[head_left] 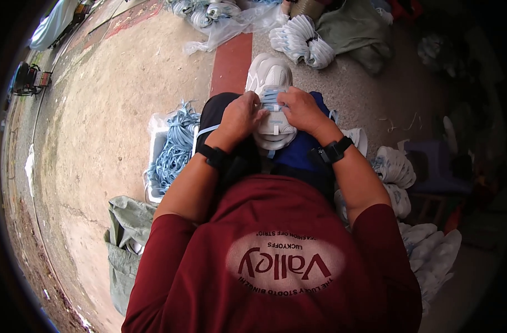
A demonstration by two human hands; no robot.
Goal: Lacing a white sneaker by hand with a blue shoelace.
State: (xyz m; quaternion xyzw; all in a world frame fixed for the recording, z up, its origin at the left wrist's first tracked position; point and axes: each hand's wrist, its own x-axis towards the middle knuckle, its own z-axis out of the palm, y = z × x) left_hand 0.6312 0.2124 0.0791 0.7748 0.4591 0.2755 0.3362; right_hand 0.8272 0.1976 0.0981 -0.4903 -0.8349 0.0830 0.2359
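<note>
A white sneaker (269, 75) rests between my knees, toe pointing away, its tongue facing up. Light blue shoelace (270, 99) crosses its front in several rows. My left hand (242, 117) is closed at the left edge of the lacing, fingertips pinched by the eyelets. On the opposite edge, my right hand (304, 110) is also closed, thumb and forefinger against the lace rows. Pale blue strands show beside both knees. The exact grip of the fingertips is partly hidden.
On my left stands a white container (155, 147) heaped with light blue laces (178, 147). A grey-green sack (123, 244) lies nearer. Bundled white shoe parts (302, 41) sit ahead, and more white pieces (395, 166) pile up on my right near a dark stool (436, 166).
</note>
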